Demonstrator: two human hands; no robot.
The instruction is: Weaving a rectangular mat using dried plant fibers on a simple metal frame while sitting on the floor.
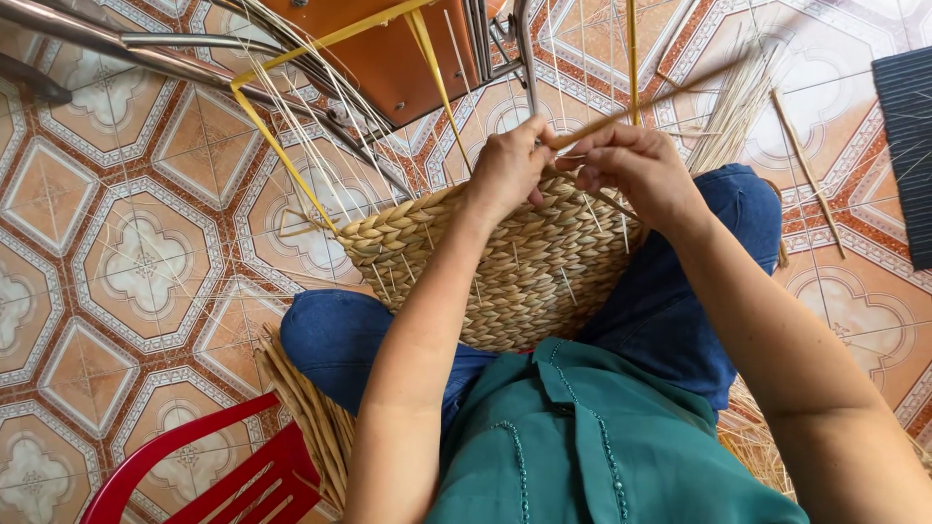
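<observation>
So I had the woven basket point(515, 267) sitting in my lap, right in the middle of the frame, resting across my jeans with its braided side facing up at me. My left hand point(507, 167) was curled over the top rim of it, fingers closed on the weave just left of center near the top. My right hand point(636, 173) was right beside it, almost touching, pinched shut around a reed strand point(641, 100) that ran off diagonally toward the upper right of the frame.

Thin pale stakes stuck out of the basket all over, and a bunch of them fanned up toward the top left. A yellow wire frame point(282, 150) poked up from the basket's left corner and angled toward the top center, in front of a brown chair seat point(388, 53) with metal legs.

The tiled floor point(126, 262) with its orange and white pattern filled the left side. A bundle of loose reeds point(306, 412) lay by my left knee at the lower left, just above a red plastic chair point(233, 475) in the bottom corner. More dried stalks point(733, 112) lay scattered at the upper right, near a dark mat point(908, 146) at the edge.
</observation>
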